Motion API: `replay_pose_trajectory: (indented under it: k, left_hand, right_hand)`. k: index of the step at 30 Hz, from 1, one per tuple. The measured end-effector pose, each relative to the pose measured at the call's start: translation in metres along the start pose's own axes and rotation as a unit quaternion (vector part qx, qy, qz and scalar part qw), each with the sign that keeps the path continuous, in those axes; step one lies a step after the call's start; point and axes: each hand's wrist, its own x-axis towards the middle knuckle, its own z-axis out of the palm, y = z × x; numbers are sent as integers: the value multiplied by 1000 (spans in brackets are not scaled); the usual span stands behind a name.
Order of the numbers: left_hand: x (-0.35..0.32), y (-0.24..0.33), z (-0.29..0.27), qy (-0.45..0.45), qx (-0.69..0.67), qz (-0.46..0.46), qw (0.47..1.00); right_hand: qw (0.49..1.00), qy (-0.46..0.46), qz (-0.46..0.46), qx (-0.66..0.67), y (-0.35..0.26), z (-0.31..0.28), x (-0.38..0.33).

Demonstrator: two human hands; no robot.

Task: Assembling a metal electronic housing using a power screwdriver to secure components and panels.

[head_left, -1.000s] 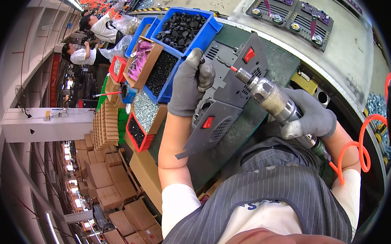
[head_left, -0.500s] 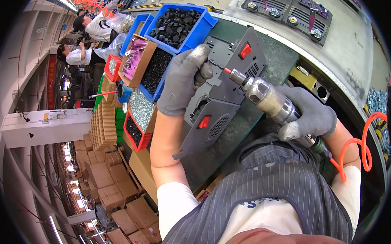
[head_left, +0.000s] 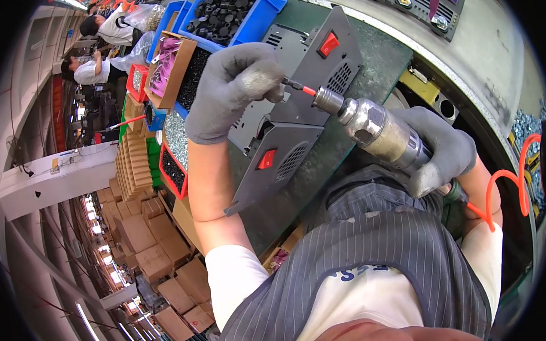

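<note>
In my gloved right hand (head_left: 443, 146) is a metal air screwdriver (head_left: 368, 128), its nose pointing left and slightly away from me. A thin bit (head_left: 300, 86) with a red band sticks out of its chuck. My gloved left hand (head_left: 234, 90) is closed in a pinch at the bit's dark tip; whatever lies between the fingers is hidden. Under and beyond the hands lie grey sheet-metal panels (head_left: 278, 149) with vent grilles. A red rocker switch (head_left: 329, 44) sits in the far panel and a second red switch (head_left: 266, 159) in the near one.
Blue bins (head_left: 267, 17) of black caps and small black parts stand at the far left, beside a cardboard box (head_left: 179, 71) of pink pieces and red trays (head_left: 180, 189). An orange coiled hose (head_left: 523, 180) trails at right. Two people (head_left: 95, 68) are in the background.
The bench and bins have shifted left and up in the picture. My left hand has moved left with them. The screwdriver stays in my right hand, its bit still at the left fingertips.
</note>
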Motion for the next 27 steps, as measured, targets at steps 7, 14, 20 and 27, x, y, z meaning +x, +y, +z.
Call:
replay_pose_trajectory:
  k: [7,14,20,27]
  left_hand:
    - [22,-27,0,100,138,-40,985]
    - [46,-88,6,-47,154,-112,981]
    - [39,-161,1,-149,-21,-21,988]
    - [44,-171,-2,-138,-32,-72,987]
  right_hand:
    - [987,147,-69,8,31,-11,-32]
    - [966,218,21,-135,70,-46,-38]
    - [957,197,89,-196,71,-58,-26]
    - [965,161,117,-170,62,-67,-19]
